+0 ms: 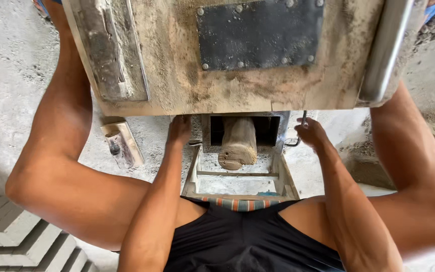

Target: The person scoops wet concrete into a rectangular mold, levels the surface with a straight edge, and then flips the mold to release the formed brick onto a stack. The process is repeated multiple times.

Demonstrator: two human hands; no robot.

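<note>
Two hands: both up under the dusty machine body (237, 85), one each side of the wooden ram (237, 143).
Left hand (178, 130): fingers curled under the machine's lower edge, tips hidden; grip cannot be told.
Right hand (312, 134): fingers closed round a thin metal lever (303, 119).
Ram: between both sets of fingers, pointing down over the open mould frame (237, 176).
Doing it well: keep fingers outside the frame, pull the lever steadily.
Nearby: concrete blocks (21, 236) behind the left elbow.

We see a machine housing (237, 85) of matt metal caked in rough, sandy dust — its dark bolted plate (260, 32) looks dull. The log (237, 143) is worn, bare wood, and the floor (6, 60) is rough grey concrete.
</note>
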